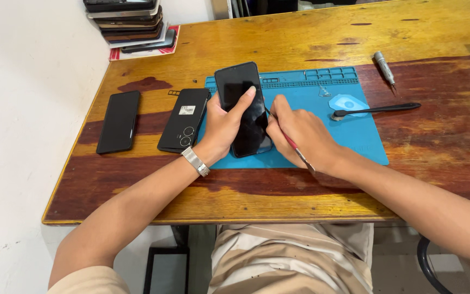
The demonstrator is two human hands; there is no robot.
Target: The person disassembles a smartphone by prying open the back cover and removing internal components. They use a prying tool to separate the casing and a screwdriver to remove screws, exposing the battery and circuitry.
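Left hand (225,124) grips phone (243,109); right hand (300,133) pinches tool (295,147) at its edge

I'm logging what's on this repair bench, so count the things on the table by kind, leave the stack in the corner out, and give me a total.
Phones: 3, one in the left hand, two lying flat
Hand tools: 3, thin tool in the right hand, black spudger, metal driver
Blue work mat: 1
Pale blue pick: 1
Total: 8
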